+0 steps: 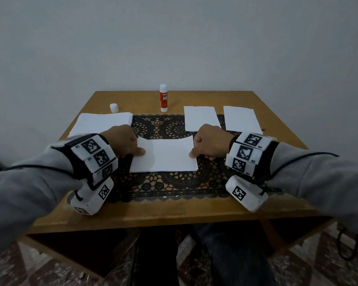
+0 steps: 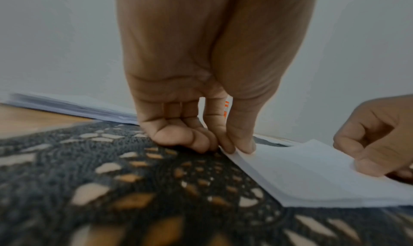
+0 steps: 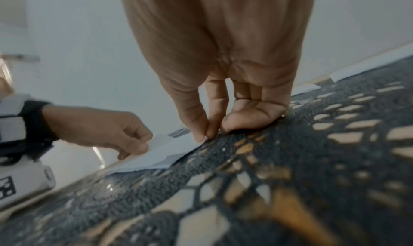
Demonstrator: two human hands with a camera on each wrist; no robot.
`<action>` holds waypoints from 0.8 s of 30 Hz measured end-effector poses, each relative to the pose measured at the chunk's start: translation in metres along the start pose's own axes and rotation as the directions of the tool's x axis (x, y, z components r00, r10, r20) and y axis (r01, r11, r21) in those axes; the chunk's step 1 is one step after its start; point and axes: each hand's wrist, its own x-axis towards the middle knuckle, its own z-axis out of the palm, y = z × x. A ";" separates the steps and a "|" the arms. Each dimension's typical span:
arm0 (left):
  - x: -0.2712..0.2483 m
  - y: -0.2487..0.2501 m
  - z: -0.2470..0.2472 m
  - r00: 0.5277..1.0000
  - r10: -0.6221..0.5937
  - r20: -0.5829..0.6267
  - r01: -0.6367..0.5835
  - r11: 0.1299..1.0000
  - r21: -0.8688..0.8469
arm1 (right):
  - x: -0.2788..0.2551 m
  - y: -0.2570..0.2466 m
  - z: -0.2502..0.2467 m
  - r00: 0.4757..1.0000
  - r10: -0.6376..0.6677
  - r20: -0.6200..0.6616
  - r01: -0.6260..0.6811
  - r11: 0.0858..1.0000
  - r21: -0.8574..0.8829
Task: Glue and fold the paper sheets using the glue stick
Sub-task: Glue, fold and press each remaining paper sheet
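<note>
A white rectangular folded paper sheet [image 1: 163, 155] lies on the black lace mat [image 1: 163, 186] at the middle of the wooden desk [image 1: 153, 215]. The left hand [image 1: 122, 141] pinches its left edge, the right hand [image 1: 211, 141] pinches its right edge. The red-and-white glue stick [image 1: 164, 98] stands uncapped behind, its white cap [image 1: 113, 107] near the stack of white paper sheets [image 1: 101, 122].

A plain pale grey-white wall [image 1: 174, 38] was seen filling the far side of the scene, evenly and dimly lit. A small square brown wooden table [image 1: 153, 215] was set against it, with a black lace-patterned mat [image 1: 163, 184] laid across its middle. Below the near edge, a floor of dark red and pale patterned tiles [image 1: 318, 265] was visible to the left and right.
</note>
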 end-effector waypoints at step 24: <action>-0.026 -0.003 0.025 0.946 0.049 0.321 -0.210 0.846 0.489 | -0.024 -0.033 0.033 0.942 -0.026 0.333 0.223 0.791 -0.570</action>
